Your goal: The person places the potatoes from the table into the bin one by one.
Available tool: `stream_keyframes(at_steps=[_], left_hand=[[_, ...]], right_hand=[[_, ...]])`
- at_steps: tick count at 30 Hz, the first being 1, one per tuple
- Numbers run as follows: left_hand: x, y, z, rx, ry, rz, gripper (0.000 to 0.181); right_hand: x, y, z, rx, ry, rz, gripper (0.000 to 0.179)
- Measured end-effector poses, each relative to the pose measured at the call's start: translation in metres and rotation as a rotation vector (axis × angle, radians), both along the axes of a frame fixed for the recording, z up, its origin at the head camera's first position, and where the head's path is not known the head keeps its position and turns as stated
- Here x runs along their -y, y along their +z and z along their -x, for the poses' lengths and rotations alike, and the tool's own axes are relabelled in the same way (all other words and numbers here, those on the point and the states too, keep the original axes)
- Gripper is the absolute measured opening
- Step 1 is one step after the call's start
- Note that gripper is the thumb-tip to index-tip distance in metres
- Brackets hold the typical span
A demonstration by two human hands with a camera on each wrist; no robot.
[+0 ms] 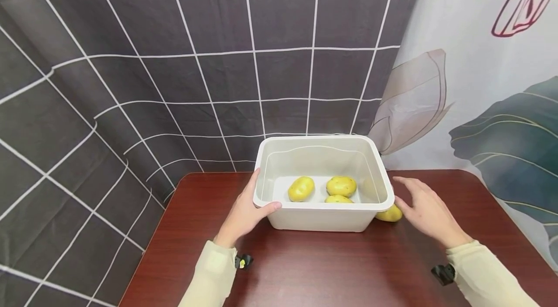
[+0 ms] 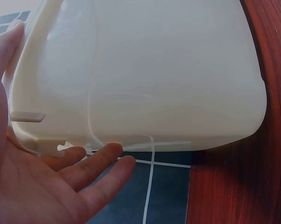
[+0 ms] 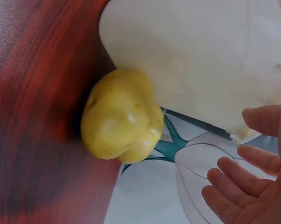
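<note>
A white plastic bin [image 1: 316, 217] stands on the table with three yellow potatoes visible inside, one at the left [image 1: 301, 189] and two together at the right. My left hand [image 1: 245, 207] is at its front left corner, thumb along the front rim and fingers loosely extended beside the side wall [image 2: 168, 74]. Off the bin's right side, my right hand [image 1: 429, 207] hovers with thumb and fingers spread, holding nothing. Below it a potato [image 3: 116, 116] lies on the table close against the bin, with another potato [image 3: 147, 140] partly hidden behind it.
The dark red wooden table [image 1: 314, 268] runs back to a grey grid-patterned curtain [image 1: 209, 79] close behind the bin. A white curtain with printed leaves [image 1: 514, 142] hangs at the right.
</note>
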State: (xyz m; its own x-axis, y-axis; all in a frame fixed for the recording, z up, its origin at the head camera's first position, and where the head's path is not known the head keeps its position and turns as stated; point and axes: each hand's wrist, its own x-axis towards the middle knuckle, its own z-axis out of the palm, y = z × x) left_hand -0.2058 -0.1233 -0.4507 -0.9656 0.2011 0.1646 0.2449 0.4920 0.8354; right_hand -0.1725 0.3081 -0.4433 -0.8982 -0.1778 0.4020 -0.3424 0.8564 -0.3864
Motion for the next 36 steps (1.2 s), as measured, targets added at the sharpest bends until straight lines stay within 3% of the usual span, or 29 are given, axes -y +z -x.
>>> stream_keyframes(at_steps=[14, 25, 36], left_hand=[[0.000, 0.000, -0.001, 0.004, -0.007, -0.018, 0.103], [0.000, -0.001, 0.000, 0.000, -0.011, -0.023, 0.103], [0.000, -0.001, 0.000, 0.005, -0.005, -0.021, 0.103]], right_hand=[[-0.001, -0.023, 0.010, 0.052, 0.026, -0.004, 0.055], [0.000, -0.040, 0.016, 0.037, 0.065, 0.049, 0.061], [0.002, -0.043, 0.017, 0.117, 0.060, 0.076, 0.067]])
